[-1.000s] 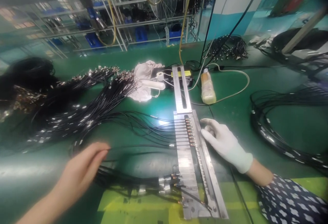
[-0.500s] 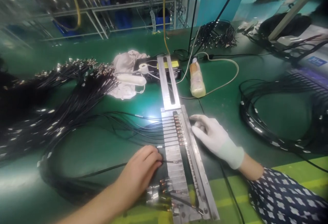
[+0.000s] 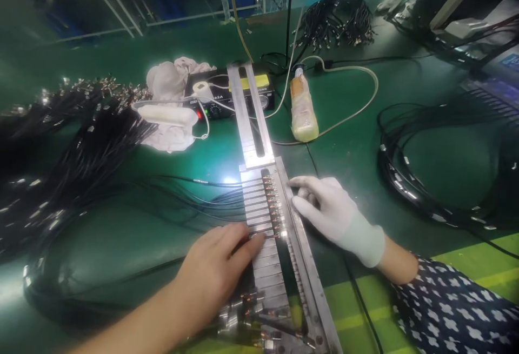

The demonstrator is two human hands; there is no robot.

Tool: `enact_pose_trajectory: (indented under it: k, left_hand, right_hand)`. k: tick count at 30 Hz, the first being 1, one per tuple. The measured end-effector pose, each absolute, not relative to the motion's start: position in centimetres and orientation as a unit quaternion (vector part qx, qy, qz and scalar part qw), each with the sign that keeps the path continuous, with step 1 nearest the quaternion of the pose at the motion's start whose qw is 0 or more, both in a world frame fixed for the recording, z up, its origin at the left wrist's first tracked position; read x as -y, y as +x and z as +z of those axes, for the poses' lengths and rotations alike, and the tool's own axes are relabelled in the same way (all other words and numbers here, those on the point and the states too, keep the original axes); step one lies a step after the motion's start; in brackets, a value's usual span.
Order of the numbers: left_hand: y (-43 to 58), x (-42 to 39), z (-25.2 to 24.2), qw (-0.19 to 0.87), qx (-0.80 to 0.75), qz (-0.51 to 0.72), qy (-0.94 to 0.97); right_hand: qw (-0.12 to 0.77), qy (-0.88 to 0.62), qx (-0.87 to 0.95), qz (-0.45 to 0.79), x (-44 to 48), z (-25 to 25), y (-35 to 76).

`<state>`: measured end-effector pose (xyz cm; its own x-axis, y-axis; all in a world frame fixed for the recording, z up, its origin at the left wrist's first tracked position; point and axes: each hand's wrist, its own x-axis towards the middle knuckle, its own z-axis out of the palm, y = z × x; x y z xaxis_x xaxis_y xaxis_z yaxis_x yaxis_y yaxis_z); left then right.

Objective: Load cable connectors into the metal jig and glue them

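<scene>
A long metal fixture [image 3: 270,278] with a slotted bed runs down the middle of the bench. Several black cables [image 3: 253,202] lie side by side in its upper grooves, their metal ends over the central slot. My bare left hand [image 3: 217,259] pinches a black cable [image 3: 270,235] at the groove just below that row, its fingertips on the fixture. In a white glove, my right hand [image 3: 334,211] rests along the fixture's right rail; its thumb and index finger are apart with nothing between them. The other right fingers are curled.
Behind the fixture sit a black control box [image 3: 219,108], a white cloth [image 3: 168,140] and a yellowish bottle [image 3: 304,111]. A cable bundle [image 3: 89,148] fills the left; a coiled cable [image 3: 399,192] lies right. Loose metal-ended parts [image 3: 243,316] lie near the fixture's lower end.
My left hand has moved up the fixture and brought the cable's end into line below the seated row. My right hand keeps its place by the rail. The view has shifted slightly.
</scene>
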<state>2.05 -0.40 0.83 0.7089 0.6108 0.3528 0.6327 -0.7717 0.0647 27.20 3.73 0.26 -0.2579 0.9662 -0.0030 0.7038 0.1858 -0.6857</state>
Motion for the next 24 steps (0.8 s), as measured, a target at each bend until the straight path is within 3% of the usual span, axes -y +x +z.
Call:
enact_pose_trajectory:
  k: [24]
  left_hand:
    - [1.2, 1.1, 0.2, 0.009, 0.34, -0.189, -0.921]
  right_hand:
    - [0.23, -0.564, 0.735, 0.298, -3.8, -0.1, 27.4]
